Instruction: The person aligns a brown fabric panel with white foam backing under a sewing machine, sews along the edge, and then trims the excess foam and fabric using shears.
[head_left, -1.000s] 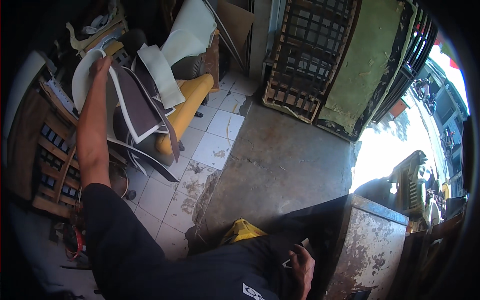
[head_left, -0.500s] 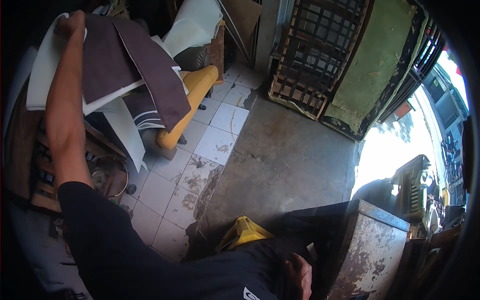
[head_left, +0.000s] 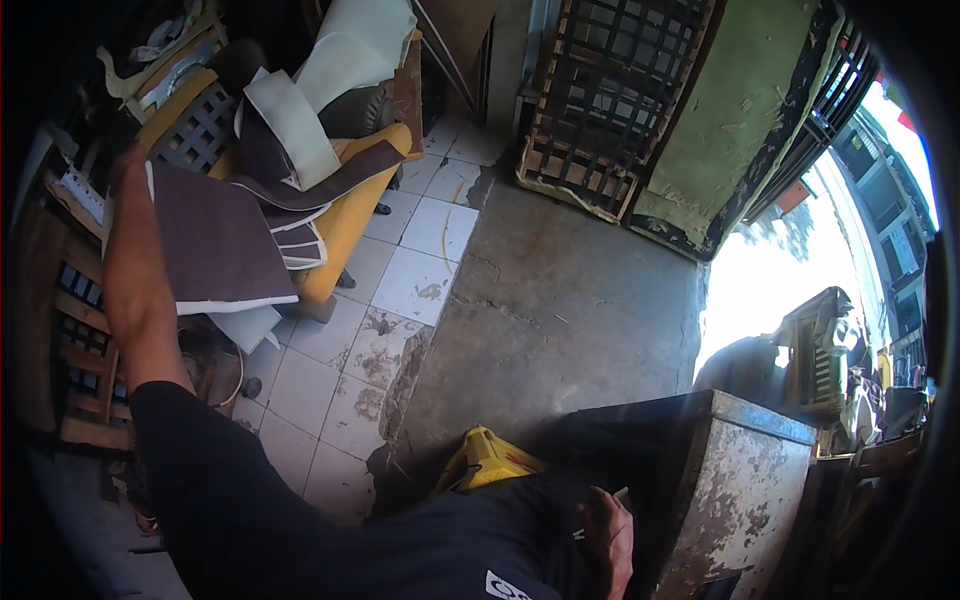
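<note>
My left arm reaches far to the left. At its end my left hand (head_left: 128,168), in shadow, is closed at the upper edge of a brown fabric piece (head_left: 220,235) with white backing. The fabric hangs down in front of a yellow chair frame (head_left: 355,215). Another brown strip with a pale underside (head_left: 292,125) lies folded over the frame. Low in the picture, close to my dark shirt, is my right hand (head_left: 612,540). Its fingers are bent and partly hidden, with a small pale edge beside them; whether it holds anything is unclear.
A rolled white sheet (head_left: 355,50) stands behind the chair frame. Webbed wooden frames (head_left: 610,110) and a green padded panel (head_left: 735,120) lean at the back. A worn metal cabinet (head_left: 745,490) stands at the right, a yellow object (head_left: 490,458) near my body.
My left hand has come down, lowering the brown fabric. One strip has flopped back over the chair frame, baring its webbing. My right hand has shifted slightly up and right.
</note>
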